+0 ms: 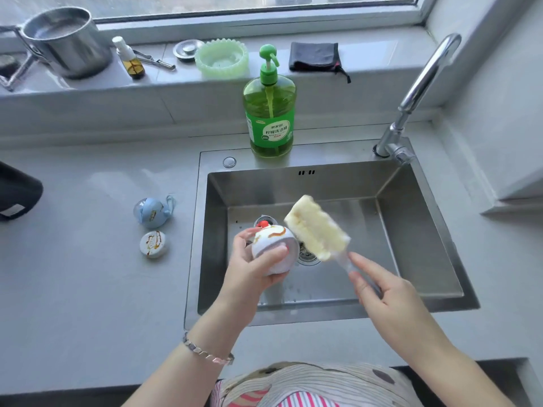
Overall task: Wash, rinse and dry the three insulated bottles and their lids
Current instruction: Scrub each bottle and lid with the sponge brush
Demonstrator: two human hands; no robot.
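Note:
My left hand (252, 268) grips a white lid (274, 245) streaked with brown sauce, with a red knob on top, over the steel sink (426, 218). My right hand (379, 286) holds the clear handle of a yellow sponge brush (316, 227), whose head is tilted up beside the lid, close to touching it. On the counter left of the sink lie a light blue lid (152, 211) with a loop and a small white lid (154, 243) smeared with brown sauce. No bottle body is clearly in view.
A green dish soap pump bottle (270, 113) stands behind the sink. The tap (417, 92) rises at the right rear. On the sill sit a steel pot (64, 39), a small spray bottle (130, 58), a green dish (221, 57) and a dark cloth (316, 57). A dark object (17, 195) lies at the left edge.

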